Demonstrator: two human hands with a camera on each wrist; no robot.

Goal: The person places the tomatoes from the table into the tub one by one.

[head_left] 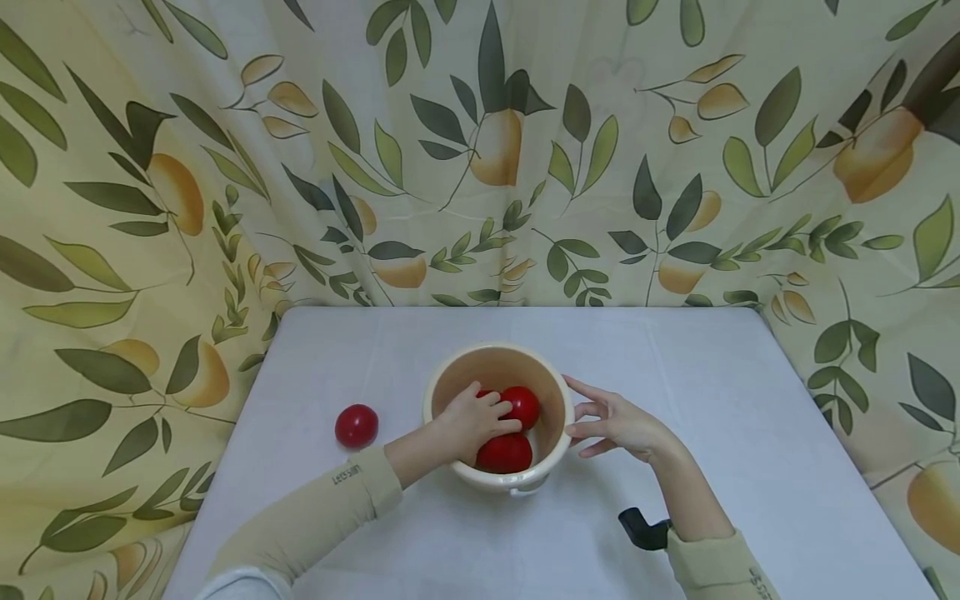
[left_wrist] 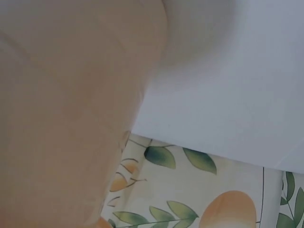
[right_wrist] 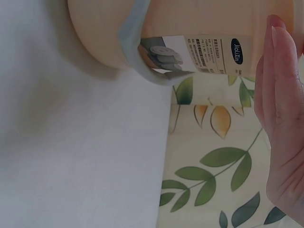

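Observation:
A cream bucket (head_left: 457, 364) stands on the table, with red round fruits inside, one at the right (head_left: 522, 408) and another nearer the front (head_left: 504, 454). My left hand (head_left: 480, 423) reaches over the rim into it, fingers curled over a red fruit (head_left: 486, 393) that shows between thumb and forefinger and is mostly covered. Against the bucket's right side, my right hand (head_left: 611, 423) touches the rim and outer wall with nearly straight fingers. In the right wrist view, those fingers (right_wrist: 280, 71) lie along the wall near the printed label (right_wrist: 209, 54).
Left of the bucket, one more red round fruit (head_left: 356, 427) lies on the white-covered table (head_left: 360, 350). The bucket's pale handle (right_wrist: 130, 38) hangs down its front. A leaf-and-fruit patterned curtain (head_left: 585, 50) hangs behind the table and along its sides.

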